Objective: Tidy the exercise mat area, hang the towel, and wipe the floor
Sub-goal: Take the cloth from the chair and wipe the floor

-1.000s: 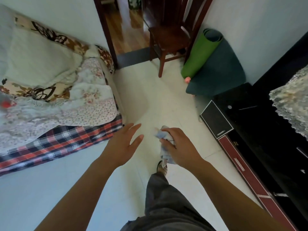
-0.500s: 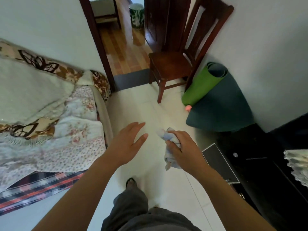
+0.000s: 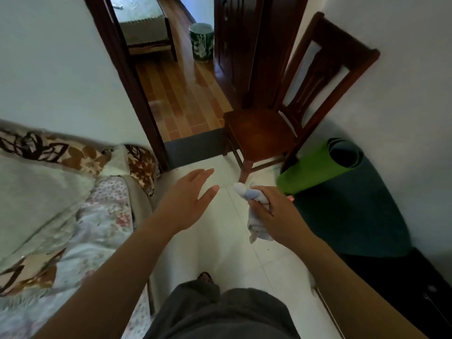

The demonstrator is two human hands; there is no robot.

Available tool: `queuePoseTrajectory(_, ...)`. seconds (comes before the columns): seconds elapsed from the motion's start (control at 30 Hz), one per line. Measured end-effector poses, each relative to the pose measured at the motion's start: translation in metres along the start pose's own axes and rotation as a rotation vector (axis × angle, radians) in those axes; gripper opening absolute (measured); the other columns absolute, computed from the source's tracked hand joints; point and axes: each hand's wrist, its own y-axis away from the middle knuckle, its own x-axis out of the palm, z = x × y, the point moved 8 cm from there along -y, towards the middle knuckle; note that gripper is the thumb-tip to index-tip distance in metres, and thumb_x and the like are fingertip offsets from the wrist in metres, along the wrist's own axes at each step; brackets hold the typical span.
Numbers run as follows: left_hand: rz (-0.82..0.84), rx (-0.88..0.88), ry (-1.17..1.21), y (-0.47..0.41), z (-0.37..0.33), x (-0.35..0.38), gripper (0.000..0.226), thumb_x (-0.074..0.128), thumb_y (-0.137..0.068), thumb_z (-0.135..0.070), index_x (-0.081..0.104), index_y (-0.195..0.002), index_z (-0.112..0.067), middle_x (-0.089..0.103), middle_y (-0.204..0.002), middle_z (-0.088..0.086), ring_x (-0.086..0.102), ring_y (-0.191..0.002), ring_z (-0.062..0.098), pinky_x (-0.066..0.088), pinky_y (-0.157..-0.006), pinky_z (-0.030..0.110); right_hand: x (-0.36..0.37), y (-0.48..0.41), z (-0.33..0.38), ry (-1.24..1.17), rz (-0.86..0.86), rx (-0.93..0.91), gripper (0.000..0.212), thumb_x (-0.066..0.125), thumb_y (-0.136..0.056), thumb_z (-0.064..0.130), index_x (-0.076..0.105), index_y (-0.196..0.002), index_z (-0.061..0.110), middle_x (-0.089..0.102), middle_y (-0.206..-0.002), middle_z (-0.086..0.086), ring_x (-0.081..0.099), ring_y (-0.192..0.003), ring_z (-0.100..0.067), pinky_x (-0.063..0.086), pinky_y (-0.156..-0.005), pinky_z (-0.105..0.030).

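Right hand [image 3: 278, 216]: grip curled round a bunched pale towel [image 3: 258, 227], over the floor [image 3: 215, 245]. Left hand [image 3: 188, 201]: fingers straight, empty, just left of it. Rolled green mat [image 3: 313, 170] just beyond that grip.

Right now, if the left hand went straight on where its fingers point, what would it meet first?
Probably the wooden chair: the left hand aims at the seat's front corner, though depth is unclear.
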Motion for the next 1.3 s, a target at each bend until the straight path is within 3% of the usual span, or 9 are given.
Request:
queuePoseTrajectory(0.17,0.09,0.032,-0.04,-0.103,-0.003,-0.005,0.057,0.03,-0.092,-0.052,0.028,-0.144,-0.028,0.033,-0.15,0.0,0.033,-0.136,0.018,0.03,-0.111,0.041,-0.03,-0.083,-0.021,-0.007,-0.081,0.062,0.034,0.049,-0.093,0.033,0.056,-0.121,0.015,0.055,-0.123,0.001,0.052,-0.109,-0.016,0.026,-0.079,0.002)
queuePoseTrajectory(0.27,0.128,0.027,-0.053,-0.168,-0.005,0.001,0.055,0.032,-0.094,-0.05,0.027,-0.144,-0.028,0.032,-0.15,-0.001,0.031,-0.136,0.017,0.03,-0.112,0.039,-0.034,-0.13,-0.04,-0.128,0.069,0.068,0.045,0.046,-0.095,0.029,0.056,-0.1,-0.015,0.059,-0.093,-0.032,0.054,-0.069,-0.03,0.039,-0.062,-0.003)
queuePoseTrajectory(0.37,0.14,0.021,-0.059,-0.24,-0.009,0.004,0.055,0.033,-0.094,-0.049,0.027,-0.144,-0.027,0.033,-0.15,-0.002,0.032,-0.136,0.016,0.03,-0.111,0.035,-0.064,-0.192,-0.063,-0.124,-0.053,0.085,0.027,0.047,-0.097,0.022,0.06,-0.091,0.0,0.06,-0.072,-0.009,0.059,-0.062,-0.012,0.046,-0.054,-0.011)
queuePoseTrajectory(0.53,0.177,0.075,-0.086,-0.356,-0.032,0.003,0.055,0.035,-0.095,-0.047,0.029,-0.144,-0.026,0.034,-0.149,-0.001,0.035,-0.134,0.017,0.031,-0.108,0.033,-0.112,-0.299,-0.115,-0.081,-0.095,0.087,0.014,0.047,-0.094,0.04,0.056,-0.091,0.029,0.053,-0.083,0.007,0.054,-0.074,-0.01,0.043,-0.067,-0.025)
queuePoseTrajectory(0.6,0.205,0.08,-0.104,-0.396,-0.042,0.005,0.055,0.035,-0.094,-0.049,0.029,-0.144,-0.027,0.034,-0.149,-0.003,0.036,-0.133,0.016,0.033,-0.109,0.035,-0.13,-0.332,-0.135,-0.074,-0.093,0.113,0.016,0.051,-0.093,0.036,0.058,-0.101,0.025,0.053,-0.092,0.008,0.052,-0.087,-0.008,0.041,-0.075,-0.02)
queuePoseTrajectory(0.77,0.237,0.071,-0.126,-0.475,-0.051,0.008,0.055,0.033,-0.094,-0.05,0.026,-0.145,-0.028,0.034,-0.149,-0.005,0.036,-0.133,0.016,0.034,-0.108,0.036,-0.156,-0.4,-0.179,-0.052,-0.023,0.216,0.03,0.044,-0.088,0.054,0.055,-0.105,0.032,0.055,-0.102,0.005,0.055,-0.093,-0.012,0.045,-0.083,-0.03)
queuePoseTrajectory(0.93,0.295,0.084,-0.126,-0.543,-0.049,0.01,0.055,0.035,-0.095,-0.048,0.027,-0.145,-0.026,0.034,-0.149,-0.004,0.037,-0.132,0.015,0.034,-0.107,0.032,-0.175,-0.459,-0.199,-0.038,-0.041,0.264,0.028,0.05,-0.093,0.038,0.054,-0.118,0.026,0.051,-0.115,0.005,0.05,-0.102,-0.008,0.038,-0.087,-0.022)
queuePoseTrajectory(1.1,0.407,0.146,-0.145,-0.635,-0.049,0.022,0.055,0.035,-0.095,-0.047,0.025,-0.145,-0.027,0.03,-0.15,-0.003,0.037,-0.132,0.016,0.033,-0.107,0.032,-0.183,-0.525,-0.23,-0.075,-0.089,0.339,0.024,0.049,-0.092,0.043,0.057,-0.108,0.028,0.055,-0.106,0.005,0.054,-0.095,-0.01,0.049,-0.087,-0.035)
queuePoseTrajectory(1.3,0.56,0.266,-0.224,-0.75,-0.048,0.031,0.055,0.033,-0.095,-0.05,0.026,-0.144,-0.027,0.035,-0.148,-0.001,0.04,-0.13,0.018,0.037,-0.106,0.043,-0.195,-0.594,-0.261,-0.099,-0.163,0.491,0.02,0.049,-0.089,0.044,0.058,-0.1,0.029,0.057,-0.102,0.006,0.056,-0.09,-0.011,0.048,-0.078,-0.035)
